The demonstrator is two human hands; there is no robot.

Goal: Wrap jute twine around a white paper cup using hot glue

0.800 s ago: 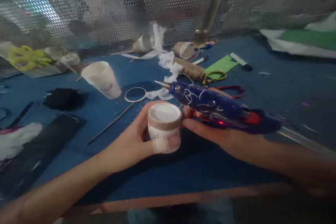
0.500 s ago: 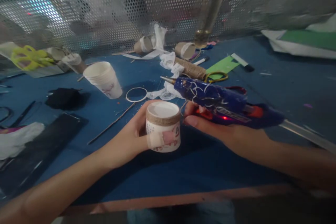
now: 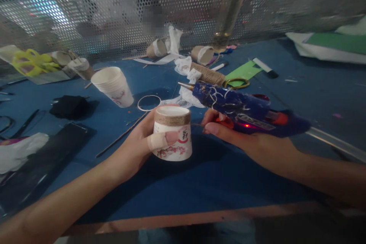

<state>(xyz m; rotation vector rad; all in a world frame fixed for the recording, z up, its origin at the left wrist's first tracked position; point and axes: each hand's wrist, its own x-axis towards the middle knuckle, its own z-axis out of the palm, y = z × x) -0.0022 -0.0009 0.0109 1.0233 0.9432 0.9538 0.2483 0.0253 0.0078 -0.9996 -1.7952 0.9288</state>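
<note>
My left hand (image 3: 143, 137), with a bandage on its thumb, is closed round a white paper cup (image 3: 173, 150) printed with red blossoms. Brown twine (image 3: 173, 120) is wound in a band near the cup's rim. To the right, my right hand (image 3: 225, 131) grips a blue hot glue gun (image 3: 237, 105) whose nozzle points left, above and beyond the cup. A small red light glows on the gun, and a clear glue stick (image 3: 337, 141) sticks out of its back. A thin strand of twine runs from the cup to my right fingertips, which pinch it.
Stacked paper cups (image 3: 113, 85) lean at the left, near a thin hoop (image 3: 149, 103) and white lace (image 3: 185, 97). A twine roll (image 3: 208, 74) lies behind the gun. Yellow scissors (image 3: 31, 63) stand at far left. A perforated metal screen (image 3: 120, 11) closes off the back.
The cup has shifted slightly left and been turned, so its printed blossoms and twine band show more. The glue gun has moved slightly right. The twine strand between the hands now shows.
</note>
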